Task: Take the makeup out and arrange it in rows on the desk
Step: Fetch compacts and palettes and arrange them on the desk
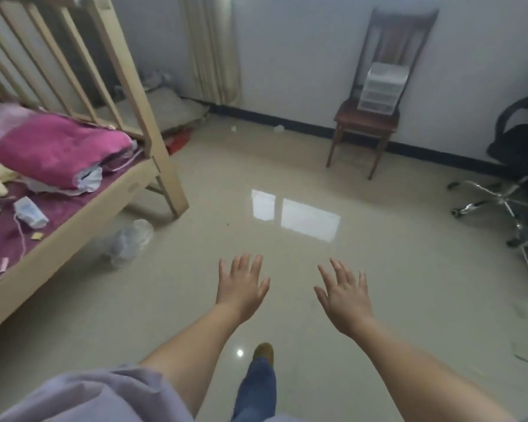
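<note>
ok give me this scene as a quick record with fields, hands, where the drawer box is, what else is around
left hand: open, fingers spread, holding nothing, out over the floor
right hand: open, fingers spread, holding nothing
drawer box: clear plastic, on the seat of the wooden chair by the far wall
makeup: none visible; box contents too blurred to tell
desk: not clearly in view
bed: at left, with a pink blanket
office chair: at right edge
floor: glossy tile, a plastic bag beside the bed
</note>
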The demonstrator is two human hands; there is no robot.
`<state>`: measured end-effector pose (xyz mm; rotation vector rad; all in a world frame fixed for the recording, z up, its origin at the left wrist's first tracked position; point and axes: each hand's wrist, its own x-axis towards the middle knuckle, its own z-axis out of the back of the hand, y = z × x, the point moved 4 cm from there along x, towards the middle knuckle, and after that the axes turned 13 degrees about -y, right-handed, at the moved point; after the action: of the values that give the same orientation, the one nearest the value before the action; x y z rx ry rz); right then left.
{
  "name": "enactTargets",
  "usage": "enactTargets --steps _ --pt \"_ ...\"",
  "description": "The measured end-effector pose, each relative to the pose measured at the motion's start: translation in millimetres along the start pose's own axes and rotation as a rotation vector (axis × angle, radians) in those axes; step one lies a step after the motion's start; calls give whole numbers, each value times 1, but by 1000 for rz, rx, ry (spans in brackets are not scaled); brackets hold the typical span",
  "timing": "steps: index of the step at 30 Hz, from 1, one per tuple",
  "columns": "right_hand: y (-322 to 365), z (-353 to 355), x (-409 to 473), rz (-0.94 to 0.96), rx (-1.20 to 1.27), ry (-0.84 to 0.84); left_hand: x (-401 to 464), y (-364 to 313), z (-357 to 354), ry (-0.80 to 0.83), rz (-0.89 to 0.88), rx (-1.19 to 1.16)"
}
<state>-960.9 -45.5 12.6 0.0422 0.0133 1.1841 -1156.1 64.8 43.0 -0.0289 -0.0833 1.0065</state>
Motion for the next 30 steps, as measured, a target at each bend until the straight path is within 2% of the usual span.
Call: enactTargets --steps 7,15,23,30 --pt "-66 28 165 -191 44 -48 214 -23 6 5 -158 38" --pt "-197 14 290 -397 38 -21 406 -141 -29 37 -386 -13" --pt "-356 41 489 -376 -29 -48 620 -252 -29 -67 -352 -75" --pt "-398 31 660 -291 26 -11 770 -270 -50 -31 -303 -62"
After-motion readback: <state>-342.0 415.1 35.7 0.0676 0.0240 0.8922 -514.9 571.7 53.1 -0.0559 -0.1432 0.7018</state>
